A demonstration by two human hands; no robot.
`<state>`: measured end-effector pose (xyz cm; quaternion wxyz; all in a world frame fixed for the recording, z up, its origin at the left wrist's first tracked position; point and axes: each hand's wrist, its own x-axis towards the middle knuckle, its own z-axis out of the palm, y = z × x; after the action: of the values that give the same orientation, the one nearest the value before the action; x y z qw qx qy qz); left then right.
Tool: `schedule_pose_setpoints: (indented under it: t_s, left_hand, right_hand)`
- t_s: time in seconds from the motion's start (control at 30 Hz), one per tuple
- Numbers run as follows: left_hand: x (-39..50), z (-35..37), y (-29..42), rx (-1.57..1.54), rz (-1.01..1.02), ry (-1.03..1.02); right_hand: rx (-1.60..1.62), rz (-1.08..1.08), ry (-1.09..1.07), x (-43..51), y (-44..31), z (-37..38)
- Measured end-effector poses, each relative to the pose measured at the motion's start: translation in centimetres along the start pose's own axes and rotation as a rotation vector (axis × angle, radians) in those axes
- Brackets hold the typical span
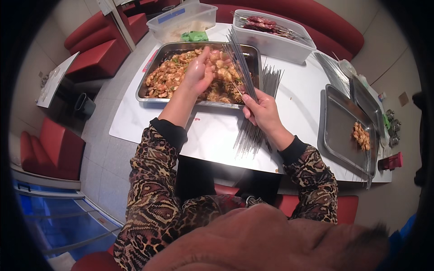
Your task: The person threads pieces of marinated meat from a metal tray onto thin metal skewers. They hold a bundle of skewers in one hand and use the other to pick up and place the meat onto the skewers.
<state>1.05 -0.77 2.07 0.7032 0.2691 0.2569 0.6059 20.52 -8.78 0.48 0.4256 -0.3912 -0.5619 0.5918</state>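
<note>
A deep metal tray [152, 100] holds marinated meat pieces [169, 74] with bits of green. Over its middle is my left hand [200, 73], wet and slightly curled, with fingers spread at the meat; whether a piece is held cannot be told. My right hand [259, 106] is closed around a bundle of thin metal skewers [242, 64] at the tray's right front corner, their upper ends leaning over the tray. One skewer points from this hand towards the meat. More loose skewers [249, 140] lie on the white table [213, 135] beneath and beside the right hand.
Behind the tray stand a clear plastic tub [152, 25] with a green packet [194, 36] and a white tub [271, 44] of skewered red meat [259, 24]. At right, a shallow metal tray [339, 135] holds skewered pieces [361, 136]; more skewers [330, 69] lie behind it.
</note>
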Motion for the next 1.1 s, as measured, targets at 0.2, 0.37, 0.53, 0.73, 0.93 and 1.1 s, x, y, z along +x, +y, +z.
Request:
schedule_pose_setpoints:
  t_s: [0.2, 0.37, 0.53, 0.73, 0.93, 1.1]
  left_hand:
    - [1.3, -2.0, -0.2, 0.290, 0.106, -0.039]
    - [1.1, -1.8, -0.1, 0.488, 0.078, -0.037]
    - [0.6, -1.9, 0.8, 0.656, 0.184, -0.053]
    - [-0.8, -1.3, 1.7, 0.537, 0.116, -0.137]
    - [-0.9, -1.0, 1.7, 0.592, 0.191, -0.064]
    - [-0.5, -1.5, 1.7, 0.648, 0.196, -0.046]
  right_hand:
    - [-0.122, -0.070, -0.141, 0.5, 0.7, -0.8]
    - [-0.089, 0.145, -0.347, 0.2, -1.3, -0.3]
    - [-0.116, 0.183, -0.201, 0.6, -1.2, -1.3]
    - [-0.139, 0.186, -0.133, 1.0, -1.2, -1.5]
    - [0.003, 0.234, -0.111, 0.9, -1.3, -1.3]
    - [0.000, 0.172, -0.136, 1.0, -0.7, -1.5]
